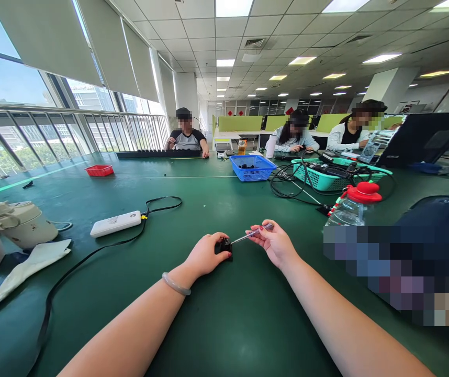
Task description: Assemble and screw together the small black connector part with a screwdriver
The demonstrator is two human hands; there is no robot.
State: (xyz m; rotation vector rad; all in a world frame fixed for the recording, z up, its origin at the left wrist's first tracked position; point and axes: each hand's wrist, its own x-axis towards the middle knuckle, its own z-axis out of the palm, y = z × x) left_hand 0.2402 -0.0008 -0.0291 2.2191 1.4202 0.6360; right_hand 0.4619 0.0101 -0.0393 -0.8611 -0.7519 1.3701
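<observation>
My left hand [208, 254] is closed around a small black part [225, 247] on the green tabletop, the thumb at its near side. What kind of part it is I cannot make out, since fingers cover much of it. In my right hand [274, 242] is a screwdriver [266, 228] with a clear purplish handle, held between thumb and fingers. Its thin metal shaft slants down to the left, and the tip meets the black part or lies right at it.
A white power bank [115, 224] with a black cable lies left. Further off are a red tray [99, 170], a blue basket [253, 168] and a green basket [328, 180] of cables. A red-capped bottle [363, 195] stands right. Several people sit across the table.
</observation>
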